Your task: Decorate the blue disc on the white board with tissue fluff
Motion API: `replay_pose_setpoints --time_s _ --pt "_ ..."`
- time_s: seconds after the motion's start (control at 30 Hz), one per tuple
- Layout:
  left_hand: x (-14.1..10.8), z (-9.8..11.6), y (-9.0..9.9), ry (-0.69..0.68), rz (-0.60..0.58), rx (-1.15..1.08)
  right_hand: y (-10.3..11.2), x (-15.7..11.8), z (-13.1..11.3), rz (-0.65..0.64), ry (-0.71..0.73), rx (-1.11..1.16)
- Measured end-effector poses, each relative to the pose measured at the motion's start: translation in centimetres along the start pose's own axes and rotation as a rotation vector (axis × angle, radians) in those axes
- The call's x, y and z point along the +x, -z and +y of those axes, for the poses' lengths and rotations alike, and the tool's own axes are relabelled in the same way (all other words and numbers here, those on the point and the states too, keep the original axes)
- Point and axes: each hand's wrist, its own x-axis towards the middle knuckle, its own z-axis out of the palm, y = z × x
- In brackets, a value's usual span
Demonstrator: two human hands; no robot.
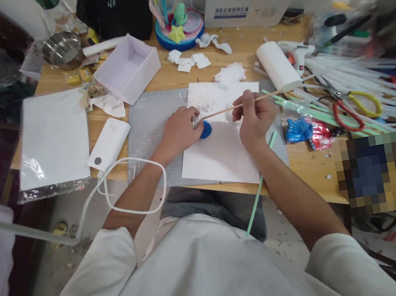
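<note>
My left hand (181, 129) is closed on a small pale greyish lump (195, 120), too small to name. Right below its fingertips shows a round blue disc (205, 129); whether disc and lump are joined I cannot tell. Between thumb and fingers, my right hand (257, 117) grips a thin wooden stick (222, 110) held nearly level. The stick's left tip reaches the lump. Both hands are over a white sheet of paper (218, 157), which lies on a grey cutting mat (147, 121).
At the back stand a lilac box (127, 73) and a colourful round clay piece (179, 29). A white power bank (109, 143) with a looping cable lies left. On the right are a white paper roll (278, 65), a glue gun (298, 51), scissors (347, 114) and several plastic strips (357, 74).
</note>
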Motion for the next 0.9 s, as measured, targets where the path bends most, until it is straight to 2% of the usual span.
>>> replay_pose_setpoints --time_s 0.13,0.3,0.7,0.9 --pt "0.1 0.3 -0.1 0.019 -0.001 0.028 0.0 -0.1 0.0 -0.018 0.014 0.030" --pt "0.4 0.0 -0.4 0.034 0.013 0.018 0.6 0.1 0.3 0.054 0.032 -0.010" --pt "0.4 -0.4 -0.4 0.029 0.014 -0.034 0.0 -0.2 0.4 -0.029 0.027 0.007" --pt "0.4 -0.8 -0.4 0.019 0.022 -0.071 0.3 -0.2 0.1 0.006 0.057 -0.004"
